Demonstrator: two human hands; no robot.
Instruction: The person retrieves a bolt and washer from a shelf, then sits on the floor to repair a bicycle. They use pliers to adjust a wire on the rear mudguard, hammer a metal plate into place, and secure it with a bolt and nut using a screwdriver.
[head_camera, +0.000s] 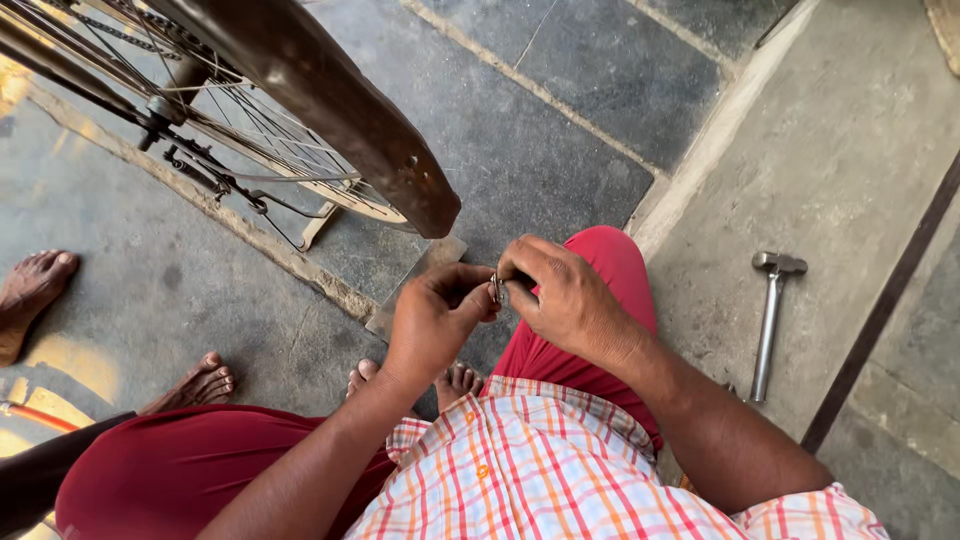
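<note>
1. Surroundings: bicycle wheel (250, 150) with a brown mudguard (330, 90) hangs over the stone floor (560, 130) just ahead of my hands. A steel hammer (770, 320) lies on the raised concrete slab (850, 180) to my right, well apart.
2. Another person's bare feet (35, 290) rest at far left.
3. Room: the slab's edge runs diagonally past my right knee; bare floor lies between knee and wheel.
4. Hands: left hand (435, 315) and right hand (565, 295) meet above my red-clothed knees, fingertips pinched together on a small metal part (496, 288). Its kind I cannot tell.
</note>
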